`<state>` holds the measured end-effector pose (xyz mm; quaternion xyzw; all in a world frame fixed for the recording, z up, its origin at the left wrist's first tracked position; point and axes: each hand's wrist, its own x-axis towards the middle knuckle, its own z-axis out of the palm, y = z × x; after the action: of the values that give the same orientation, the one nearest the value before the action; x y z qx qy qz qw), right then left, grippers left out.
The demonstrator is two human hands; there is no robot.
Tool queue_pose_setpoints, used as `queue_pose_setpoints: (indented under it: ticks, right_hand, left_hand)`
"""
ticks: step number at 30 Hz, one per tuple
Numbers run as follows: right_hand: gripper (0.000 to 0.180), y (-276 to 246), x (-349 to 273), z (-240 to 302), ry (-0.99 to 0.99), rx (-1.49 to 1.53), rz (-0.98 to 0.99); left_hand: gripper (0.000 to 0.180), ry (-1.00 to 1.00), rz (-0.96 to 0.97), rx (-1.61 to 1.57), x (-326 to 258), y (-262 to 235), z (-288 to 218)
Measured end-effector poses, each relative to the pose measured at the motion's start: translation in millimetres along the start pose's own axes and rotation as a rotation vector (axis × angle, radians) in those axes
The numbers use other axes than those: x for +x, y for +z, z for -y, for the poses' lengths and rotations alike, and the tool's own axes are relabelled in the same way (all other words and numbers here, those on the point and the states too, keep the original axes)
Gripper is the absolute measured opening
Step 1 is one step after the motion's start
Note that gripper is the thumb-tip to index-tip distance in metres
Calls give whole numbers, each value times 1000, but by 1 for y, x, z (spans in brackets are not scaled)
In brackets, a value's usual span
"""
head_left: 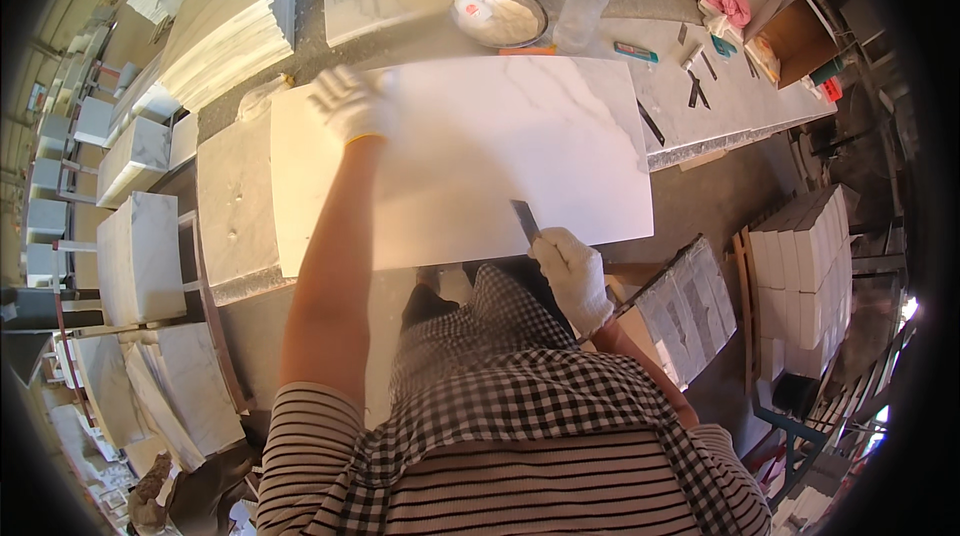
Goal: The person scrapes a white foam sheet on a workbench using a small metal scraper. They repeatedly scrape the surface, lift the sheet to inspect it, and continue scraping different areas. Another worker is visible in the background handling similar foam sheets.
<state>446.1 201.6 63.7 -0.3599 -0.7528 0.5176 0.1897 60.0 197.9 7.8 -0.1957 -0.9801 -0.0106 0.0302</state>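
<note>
A large white marble slab (470,156) with faint grey veins lies flat on the bench in front of me. My left hand (350,106), in a white knit glove, is over the slab's far left part with its fingers spread, a little blurred by motion. Nothing shows in it. At the slab's near edge, right of the middle, my right hand (572,276), also gloved, is closed around a flat dark metal blade (525,221). The blade points up and away to the left, its tip over the slab. The lower end of the blade is hidden in the glove.
Beyond the slab stand a metal bowl of white powder (515,18), a clear bottle (583,11) and a green cutter (636,53). Dark blades (697,91) lie at the right, near an open box (795,36). Stacked slabs (225,31) rise far left; wrapped stacks (805,266) stand right.
</note>
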Motion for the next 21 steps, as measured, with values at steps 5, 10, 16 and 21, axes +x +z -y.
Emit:
queue_pose_setpoints:
  ticks: [5,10,16,21]
  right_hand:
    - [15,0,-6,-2,-129,-52,-23]
    - [13,-6,-17,3,194,184,-131]
    - [11,-18,-28,7,-98,135,-220]
    - [12,1,-35,-5,-325,-95,24]
  left_hand:
    - [84,503,-359,70,-42,36,-107]
    - [65,1307,-23,-450,-152,9,-153]
    - [63,1269,22,-677,-213,2,-105]
    - [69,799,-398,-357,-149,15,-40]
